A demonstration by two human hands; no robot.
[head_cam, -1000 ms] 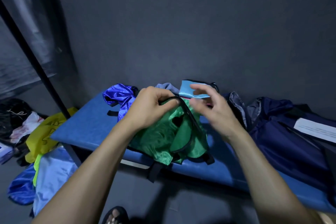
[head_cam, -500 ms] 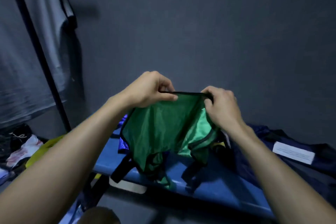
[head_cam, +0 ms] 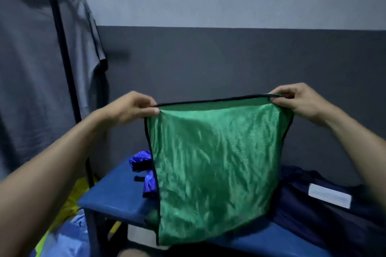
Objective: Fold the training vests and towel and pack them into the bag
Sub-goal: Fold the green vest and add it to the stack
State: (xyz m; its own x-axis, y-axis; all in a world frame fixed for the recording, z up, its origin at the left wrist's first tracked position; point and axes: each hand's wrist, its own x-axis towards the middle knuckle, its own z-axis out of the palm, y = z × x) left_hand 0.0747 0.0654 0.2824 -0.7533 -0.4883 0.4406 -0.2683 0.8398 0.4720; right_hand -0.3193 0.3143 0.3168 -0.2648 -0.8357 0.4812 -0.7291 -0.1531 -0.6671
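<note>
One green vest (head_cam: 217, 169) hangs in the air, stretched wide between two hands. One crumpled blue vest (head_cam: 144, 168) lies on the blue bench (head_cam: 117, 196) behind it, partly hidden by the green cloth. One dark navy bag (head_cam: 325, 213) sits on the right of the bench, with a white label (head_cam: 330, 195) on top.

The left hand (head_cam: 133, 107) pinches the vest's upper left corner, fingers curled over the black trim and thumb pressed beneath. The right hand (head_cam: 298, 101) pinches the upper right corner in the same way, fingertips closed on the edge. Both forearms reach forward and upward from the near corners, hands raised level and well apart, so the top edge runs taut between them.

At far left one grey shirt (head_cam: 31, 89) hangs by a black pole (head_cam: 62, 48). Yellow and pale blue cloths (head_cam: 69, 227) lie on the floor at near left.
</note>
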